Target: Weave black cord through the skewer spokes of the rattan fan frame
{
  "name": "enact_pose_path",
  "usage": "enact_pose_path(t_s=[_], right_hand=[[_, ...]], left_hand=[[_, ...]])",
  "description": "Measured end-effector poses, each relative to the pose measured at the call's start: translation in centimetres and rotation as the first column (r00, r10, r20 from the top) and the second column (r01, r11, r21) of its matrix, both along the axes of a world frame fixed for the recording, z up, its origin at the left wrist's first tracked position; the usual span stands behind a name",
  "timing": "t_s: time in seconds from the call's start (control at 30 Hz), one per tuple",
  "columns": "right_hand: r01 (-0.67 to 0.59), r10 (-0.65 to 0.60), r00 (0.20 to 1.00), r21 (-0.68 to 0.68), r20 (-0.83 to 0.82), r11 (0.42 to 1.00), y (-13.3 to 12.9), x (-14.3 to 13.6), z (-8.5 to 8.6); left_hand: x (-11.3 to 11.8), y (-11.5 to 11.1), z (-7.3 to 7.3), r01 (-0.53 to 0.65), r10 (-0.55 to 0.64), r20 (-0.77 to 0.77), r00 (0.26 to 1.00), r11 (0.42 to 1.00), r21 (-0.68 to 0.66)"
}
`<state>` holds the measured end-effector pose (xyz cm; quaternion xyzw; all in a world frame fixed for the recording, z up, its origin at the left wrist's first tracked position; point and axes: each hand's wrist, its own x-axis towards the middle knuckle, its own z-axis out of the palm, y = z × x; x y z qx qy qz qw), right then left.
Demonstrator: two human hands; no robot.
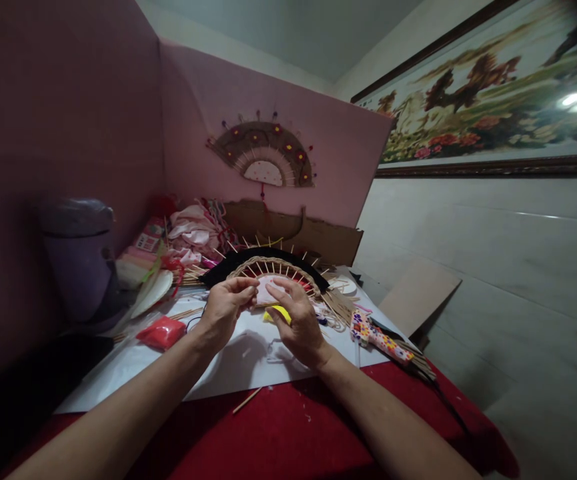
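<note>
In the head view my left hand (231, 303) is closed in a pinch, thumb against index finger; whatever is between the fingertips is too small to make out. My right hand (301, 320) faces it with thumb and fingers apart and nothing visible held. Just behind both hands stands a half-round craft fan (218, 272) with a black outer band, a woven cord arc, thin sticks poking past the edge and a pale pink centre (264, 293), which my fingers partly hide. A bright yellow piece (278, 313) shows behind my right thumb.
A red packet (162, 333) lies left on white paper (228, 373) over a red cloth (278, 433). One loose stick (247, 401) lies in front. A flower-patterned glue gun (381, 339) is at right, a purple bin (81, 267) at left. A finished fan (268, 150) hangs behind.
</note>
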<state>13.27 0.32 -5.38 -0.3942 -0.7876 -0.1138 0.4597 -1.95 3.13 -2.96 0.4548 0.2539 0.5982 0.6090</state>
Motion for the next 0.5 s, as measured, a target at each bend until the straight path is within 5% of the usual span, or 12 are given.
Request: enact_pose_path(t_s=[0.27, 0.37, 0.5], right_hand=[[-0.179, 0.161, 0.948, -0.041, -0.276, 0.983, -0.40, -0.22, 0.47], [-0.435, 0.280, 0.770, -0.150, -0.574, 0.888, -0.24, -0.27, 0.62], [-0.658, 0.229, 0.477, -0.172, -0.848, 0.733, 0.40, -0.24, 0.36]], left_hand=[[0.39, -0.67, 0.13, 0.069, -0.063, -0.122, 0.991, 0.996, 0.049], [0.42, -0.66, 0.18, 0.085, -0.076, -0.146, 0.986, 0.995, 0.057], [0.25, -0.41, 0.21, 0.116, -0.114, -0.170, 0.979, 0.993, 0.004]])
